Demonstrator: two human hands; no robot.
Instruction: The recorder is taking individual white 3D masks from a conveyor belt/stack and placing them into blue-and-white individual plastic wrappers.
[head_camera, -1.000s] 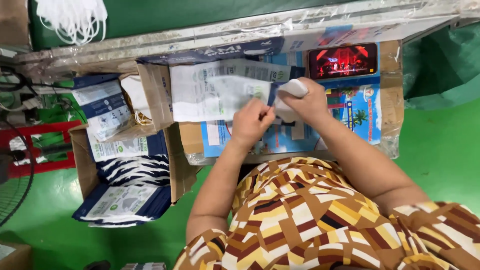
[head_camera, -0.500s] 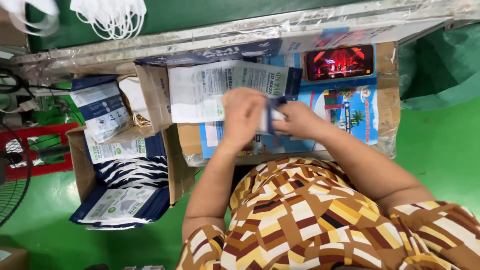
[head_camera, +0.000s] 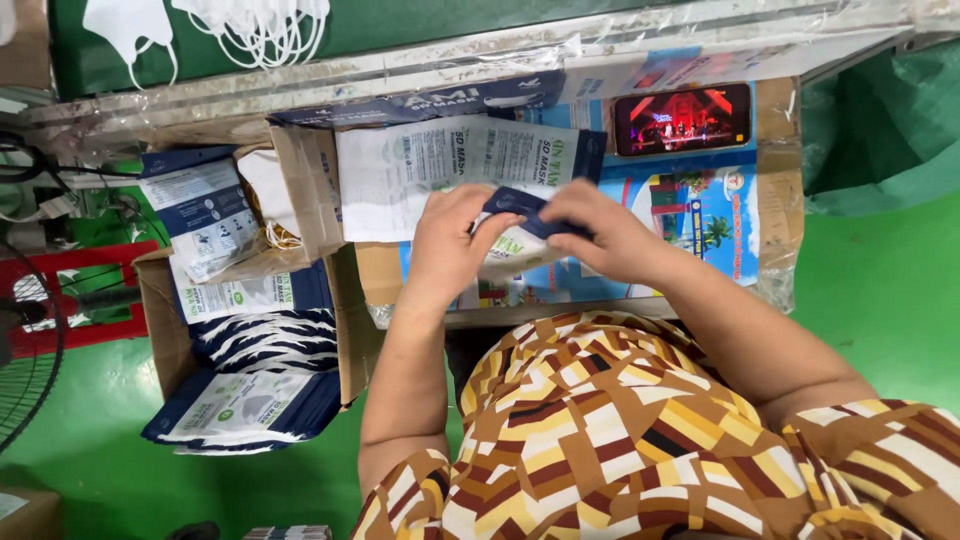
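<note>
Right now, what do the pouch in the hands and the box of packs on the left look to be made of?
The pouch, pinched between left hand and right hand, looks like thin dark-blue plastic film: glossy and pliable. The box looks like plain brown corrugated cardboard: matte, with bent flaps and worn edges.

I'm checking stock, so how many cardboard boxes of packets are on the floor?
1: the open cardboard box on the green floor, to the left of the left hand, full of packets. Others may sit out of view.
</note>
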